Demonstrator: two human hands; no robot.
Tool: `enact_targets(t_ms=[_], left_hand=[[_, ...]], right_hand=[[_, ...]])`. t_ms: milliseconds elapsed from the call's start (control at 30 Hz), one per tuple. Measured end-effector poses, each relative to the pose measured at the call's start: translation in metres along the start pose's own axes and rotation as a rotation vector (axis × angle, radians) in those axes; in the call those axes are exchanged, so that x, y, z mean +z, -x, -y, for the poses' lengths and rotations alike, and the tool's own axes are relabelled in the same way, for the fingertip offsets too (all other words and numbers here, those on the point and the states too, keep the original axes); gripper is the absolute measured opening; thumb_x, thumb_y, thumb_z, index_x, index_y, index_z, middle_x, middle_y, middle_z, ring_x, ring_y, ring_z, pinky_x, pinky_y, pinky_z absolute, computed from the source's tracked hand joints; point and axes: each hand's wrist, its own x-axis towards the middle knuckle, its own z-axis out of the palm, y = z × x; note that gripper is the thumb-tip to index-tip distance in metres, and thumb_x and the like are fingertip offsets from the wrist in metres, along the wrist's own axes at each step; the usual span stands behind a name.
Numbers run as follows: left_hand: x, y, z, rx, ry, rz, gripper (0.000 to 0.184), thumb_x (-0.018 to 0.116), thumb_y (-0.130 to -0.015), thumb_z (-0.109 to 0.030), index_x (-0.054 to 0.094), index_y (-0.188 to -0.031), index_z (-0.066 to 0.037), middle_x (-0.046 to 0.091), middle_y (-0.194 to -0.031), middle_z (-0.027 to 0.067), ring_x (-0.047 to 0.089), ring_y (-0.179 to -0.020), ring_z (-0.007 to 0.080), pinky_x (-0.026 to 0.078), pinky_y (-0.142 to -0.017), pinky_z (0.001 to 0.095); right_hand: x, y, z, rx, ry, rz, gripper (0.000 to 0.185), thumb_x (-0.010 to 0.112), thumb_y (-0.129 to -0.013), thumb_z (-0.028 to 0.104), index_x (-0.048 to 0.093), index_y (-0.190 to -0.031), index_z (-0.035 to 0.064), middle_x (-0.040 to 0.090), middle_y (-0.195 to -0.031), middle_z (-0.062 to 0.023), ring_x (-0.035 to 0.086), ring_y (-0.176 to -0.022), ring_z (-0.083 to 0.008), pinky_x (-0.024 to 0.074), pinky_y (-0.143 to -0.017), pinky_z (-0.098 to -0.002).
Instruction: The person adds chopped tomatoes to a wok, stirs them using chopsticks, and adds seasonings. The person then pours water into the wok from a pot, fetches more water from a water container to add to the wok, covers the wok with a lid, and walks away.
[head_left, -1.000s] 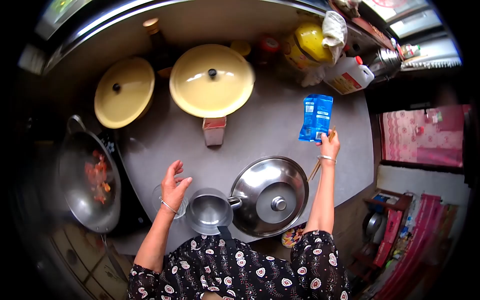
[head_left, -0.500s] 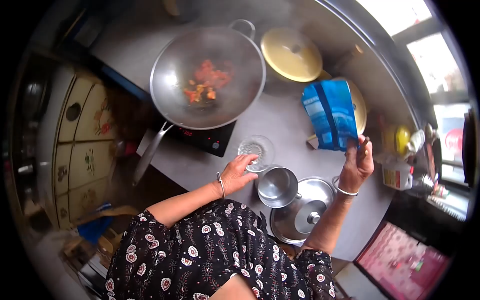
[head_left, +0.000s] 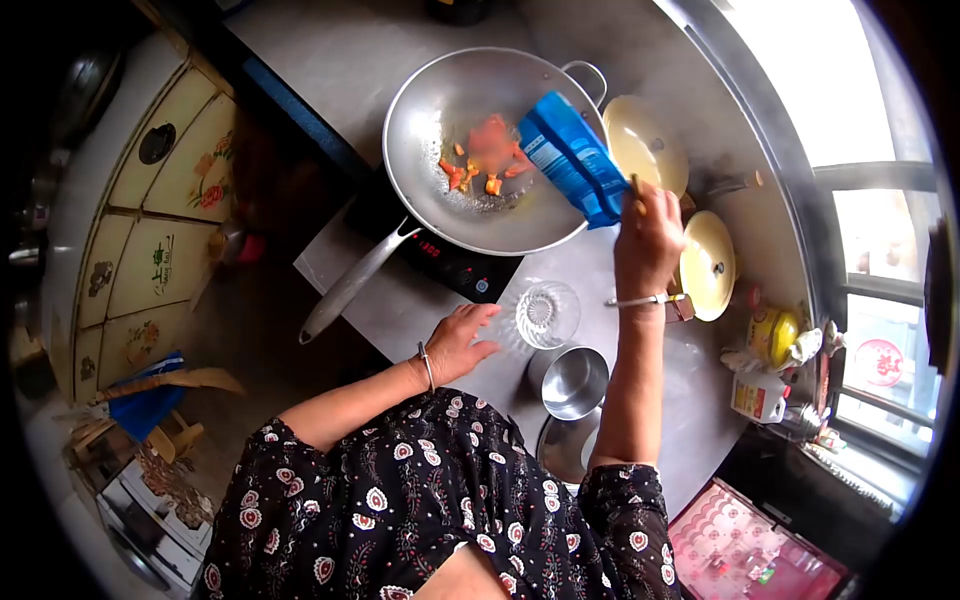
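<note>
"What is on the counter [head_left: 690, 425]?"

"A wide wok [head_left: 415, 130] sits on the black cooktop [head_left: 455, 265], where red digits glow. Red and orange food pieces [head_left: 493, 150] lie in it, slightly hazy."

"And the blue packet [head_left: 575, 160]?"

"In the right hand [head_left: 650, 230], gripped at its lower end; its upper part slants over the wok's right side. A thin tip shows by the fingers, too small to name."

"The left hand [head_left: 462, 345]?"

"Its grip is loosely open, thumb apart from fingers, just beside a clear glass dish [head_left: 548, 313]. A steel saucepan [head_left: 572, 383] stands near the dish, with a steel lid [head_left: 562, 445] partly hidden by the right arm."

"Farther along?"

"Two pale yellow lids [head_left: 648, 140], then a yellow container [head_left: 772, 335] and a white jug [head_left: 757, 396] toward the window [head_left: 885, 240]."

"And the rest of the room?"

"Flower-painted cupboard doors [head_left: 150, 240] to the left, dark floor below them, and a pink patterned panel [head_left: 755, 545] at the lower right. Bright light fills the window."
</note>
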Motion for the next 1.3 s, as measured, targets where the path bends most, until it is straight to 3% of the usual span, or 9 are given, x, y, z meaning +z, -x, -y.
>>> enact_targets(t_ms=[67, 367, 433, 767, 833, 1033, 1133, 1300], left_hand=[[-0.018, 0.002, -0.001, -0.002, 0.0, 0.002, 0.049, 0.068, -0.072, -0.008, 0.049, -0.117, -0.004, 0.056, -0.109, 0.0119, 0.057, -0.095, 0.0223, 0.05, -0.074, 0.0303], [-0.042, 0.009, 0.006, -0.002, 0.021, -0.02, 0.049, 0.068, -0.071, -0.007, 0.049, -0.117, -0.002, 0.056, -0.109, 0.0119, 0.058, -0.094, 0.0221, 0.05, -0.074, 0.0307], [-0.041, 0.009, 0.007, -0.004, 0.023, -0.009, 0.049, 0.068, -0.071, -0.007, 0.049, -0.117, -0.002, 0.056, -0.109, 0.012, 0.058, -0.094, 0.0221, 0.05, -0.074, 0.0307], [-0.047, 0.007, 0.008, -0.005, 0.023, -0.015, 0.05, 0.068, -0.071, -0.008, 0.049, -0.117, -0.002, 0.056, -0.109, 0.0124, 0.058, -0.093, 0.0224, 0.05, -0.073, 0.0311], [-0.049, 0.008, 0.009, -0.007, 0.027, -0.007, 0.05, 0.068, -0.071, -0.008, 0.049, -0.117, -0.001, 0.056, -0.11, 0.0126, 0.058, -0.093, 0.0224, 0.05, -0.073, 0.0311], [-0.053, 0.009, 0.01, 0.015, 0.007, -0.012, 0.049, 0.067, -0.071, -0.007, 0.049, -0.116, -0.001, 0.056, -0.11, 0.0127, 0.058, -0.094, 0.0227, 0.05, -0.074, 0.0311], [-0.054, 0.01, 0.01, 0.057, 0.018, -0.033, 0.049, 0.068, -0.07, -0.008, 0.049, -0.114, 0.0, 0.056, -0.101, 0.014, 0.056, -0.091, 0.0257, 0.05, -0.071, 0.0324], [-0.06, 0.011, 0.009, 0.002, 0.032, 0.018, 0.049, 0.067, -0.071, -0.008, 0.048, -0.116, -0.001, 0.056, -0.108, 0.0133, 0.057, -0.094, 0.024, 0.05, -0.073, 0.0315]], right_hand=[[0.017, 0.003, 0.007, 0.007, 0.029, 0.032, 0.017, 0.06, -0.078, 0.003, 0.058, -0.095, 0.0039, 0.059, -0.084, -0.0167, 0.059, -0.069, -0.0328, 0.0477, -0.059, -0.0361], [0.028, -0.007, 0.018, 0.0, 0.044, -0.088, 0.023, 0.059, -0.074, -0.001, 0.058, -0.095, 0.0069, 0.058, -0.082, -0.014, 0.059, -0.072, -0.0324, 0.0488, -0.062, -0.0379], [0.039, 0.001, 0.007, 0.039, 0.095, 0.017, 0.022, 0.059, -0.075, 0.0, 0.058, -0.095, 0.0084, 0.059, -0.083, -0.0133, 0.06, -0.072, -0.0319, 0.0493, -0.061, -0.0376], [0.041, -0.001, 0.005, 0.049, 0.099, -0.068, 0.019, 0.059, -0.076, 0.002, 0.058, -0.094, 0.008, 0.059, -0.082, -0.0135, 0.06, -0.072, -0.0315, 0.0492, -0.061, -0.0373], [0.051, 0.003, -0.002, 0.039, 0.162, 0.006, 0.018, 0.056, -0.077, 0.001, 0.058, -0.093, 0.0087, 0.059, -0.081, -0.0131, 0.06, -0.071, -0.0317, 0.0499, -0.061, -0.038], [0.053, 0.008, -0.006, 0.075, 0.116, 0.025, 0.017, 0.059, -0.079, 0.004, 0.056, -0.095, 0.0035, 0.059, -0.085, -0.0158, 0.059, -0.074, -0.0336, 0.0484, -0.063, -0.037], [0.053, 0.007, -0.006, 0.082, 0.12, -0.002, 0.017, 0.059, -0.079, 0.003, 0.057, -0.096, 0.0038, 0.06, -0.086, -0.0154, 0.059, -0.073, -0.0328, 0.0485, -0.063, -0.0364], [0.053, 0.006, -0.002, 0.122, 0.066, -0.061, 0.019, 0.058, -0.078, 0.002, 0.057, -0.097, 0.0052, 0.06, -0.087, -0.0144, 0.059, -0.074, -0.0318, 0.0487, -0.064, -0.037]])
